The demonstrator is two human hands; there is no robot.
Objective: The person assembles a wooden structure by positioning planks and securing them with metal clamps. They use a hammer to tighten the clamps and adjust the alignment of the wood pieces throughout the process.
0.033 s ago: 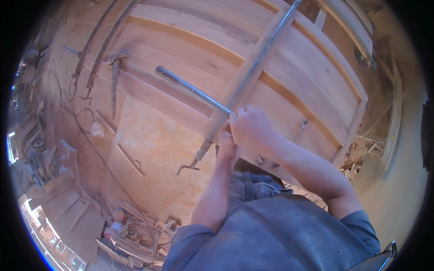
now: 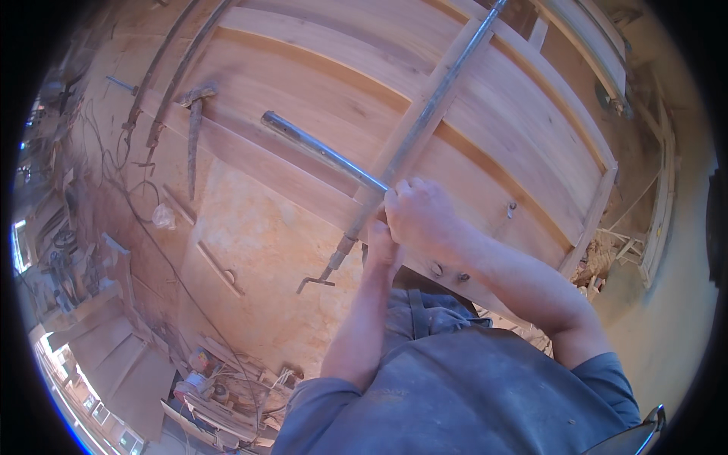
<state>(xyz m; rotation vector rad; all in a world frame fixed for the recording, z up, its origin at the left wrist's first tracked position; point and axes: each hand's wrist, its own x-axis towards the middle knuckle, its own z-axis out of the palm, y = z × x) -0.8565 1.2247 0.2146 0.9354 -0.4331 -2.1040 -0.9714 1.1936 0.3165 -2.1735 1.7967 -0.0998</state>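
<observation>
A bare metal pipe (image 2: 326, 154) slants over the wooden panel frame (image 2: 334, 91), its near end running into my right hand (image 2: 423, 216). The fingers of that hand are closed round this end. Just below and touching it is my left hand (image 2: 383, 244), also closed; whatever it grips is hidden. Beside my hands, a long bar clamp (image 2: 436, 106) lies across the panel frame. Its screw and bent crank handle (image 2: 315, 283) stick out past the frame's near edge.
A hammer (image 2: 195, 136) lies over the frame's left edge. Farther left are two more bar clamps (image 2: 180, 80). A wood strip (image 2: 220, 267) and a dark cable (image 2: 171, 262) lie on the dusty surface. Scrap wood (image 2: 212, 390) is piled at lower left. A wooden frame (image 2: 658, 197) stands at right.
</observation>
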